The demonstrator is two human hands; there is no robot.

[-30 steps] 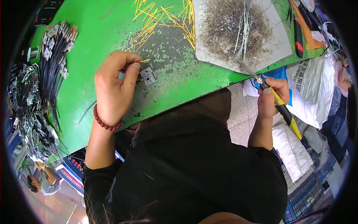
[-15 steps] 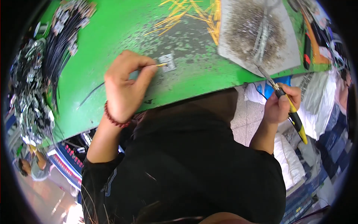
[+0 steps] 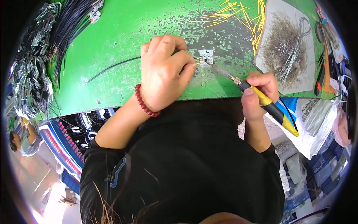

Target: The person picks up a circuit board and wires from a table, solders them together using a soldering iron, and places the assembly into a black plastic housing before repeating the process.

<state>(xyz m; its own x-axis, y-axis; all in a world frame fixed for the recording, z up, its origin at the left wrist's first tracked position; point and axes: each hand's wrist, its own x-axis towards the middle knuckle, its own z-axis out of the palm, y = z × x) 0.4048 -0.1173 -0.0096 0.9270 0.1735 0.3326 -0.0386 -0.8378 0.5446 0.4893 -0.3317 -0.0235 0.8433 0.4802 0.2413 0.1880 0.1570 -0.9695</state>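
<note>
My left hand (image 3: 164, 67) is closed in a pinch on a black cable (image 3: 113, 66), whose thin yellow wire ends reach the left edge of a small pale circuit board (image 3: 206, 56). The board lies flat on the worn green tabletop. My right hand (image 3: 261, 91) grips a yellow and black soldering iron (image 3: 275, 112) by its handle. Its metal tip points left and meets the right side of the circuit board, close to the wire ends; whether it touches solder is too small to tell. A dark red bead bracelet (image 3: 143, 104) circles my left wrist.
A grey board (image 3: 309, 80) at the right bears brown debris and a loose silvery wire bundle (image 3: 292, 59). Yellow wires (image 3: 223, 15) lie at the back. Black cables (image 3: 72, 28) and piled circuit boards (image 3: 33, 74) crowd the left. Another person (image 3: 28, 140) appears far left.
My right hand has brought the soldering iron left, from the grey board's near edge to the circuit board. My left hand still holds the cable at the board. The whole view has shifted.
</note>
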